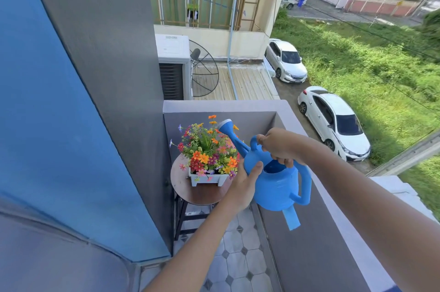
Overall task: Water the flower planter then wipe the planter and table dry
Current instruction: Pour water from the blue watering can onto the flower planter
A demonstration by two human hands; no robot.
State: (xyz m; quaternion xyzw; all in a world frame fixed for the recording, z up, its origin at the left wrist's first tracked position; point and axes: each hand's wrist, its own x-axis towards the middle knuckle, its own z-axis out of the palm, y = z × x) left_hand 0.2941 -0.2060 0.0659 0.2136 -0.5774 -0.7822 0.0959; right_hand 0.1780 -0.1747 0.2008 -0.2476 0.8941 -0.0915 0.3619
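A blue plastic watering can [277, 184] hangs in the air to the right of the planter, its spout and rose reaching over the flowers. My right hand [278, 145] grips the can's top handle. My left hand [245, 180] presses flat against the can's left side, fingers apart. The white planter [209, 178], full of orange, red and pink flowers [207, 149], stands on a small round wooden table [188, 190] in the balcony corner. No water is visible leaving the spout.
A grey balcony wall [309, 244] runs along the right, with a blue strip hanging below the can. A blue and grey wall [71, 125] closes the left. The floor [238, 263] is tiled. Beyond the wall are an air-conditioner unit, white cars and grass.
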